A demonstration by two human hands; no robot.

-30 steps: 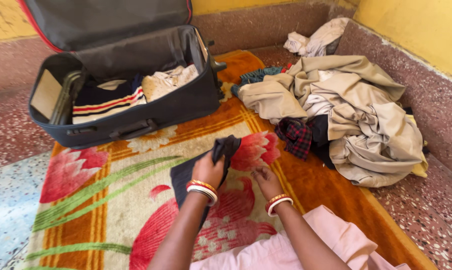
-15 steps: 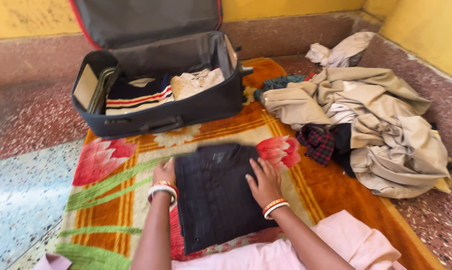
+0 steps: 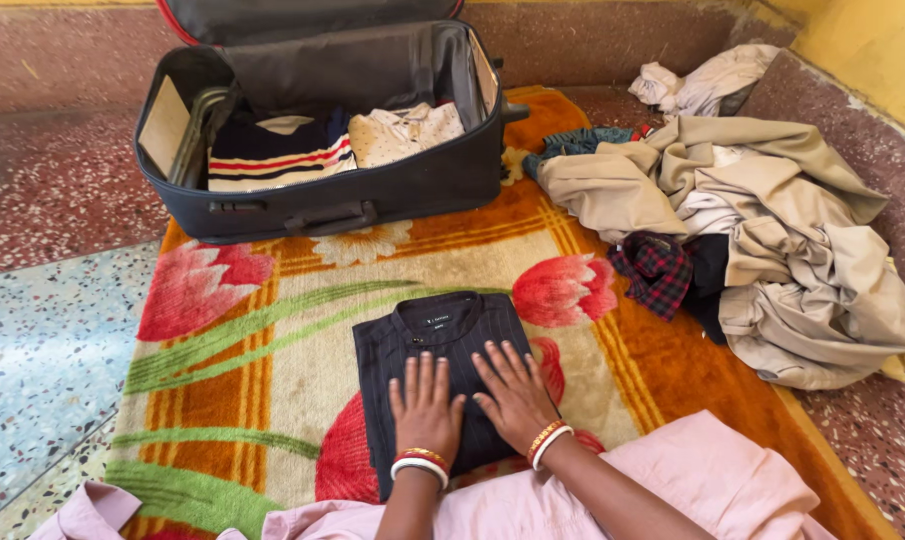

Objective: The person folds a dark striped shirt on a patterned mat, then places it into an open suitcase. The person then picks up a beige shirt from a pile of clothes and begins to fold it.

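A folded dark pinstriped shirt (image 3: 443, 345) lies collar-up on the flowered orange blanket (image 3: 273, 350). My left hand (image 3: 425, 410) rests flat on the shirt's lower half, fingers spread. My right hand (image 3: 513, 392) lies flat beside it on the shirt's right side, fingers spread too. Both wrists carry red and white bangles. Neither hand grips anything.
An open dark suitcase (image 3: 323, 195) with folded clothes inside stands at the blanket's far edge. A heap of beige garments (image 3: 773, 230) with a checked cloth (image 3: 655, 270) lies to the right against the speckled ledge. Speckled floor (image 3: 43, 330) spreads on the left.
The shirt, held bunched a second ago, now lies folded flat. Both hands moved from its sides to its lower half and press down flat.
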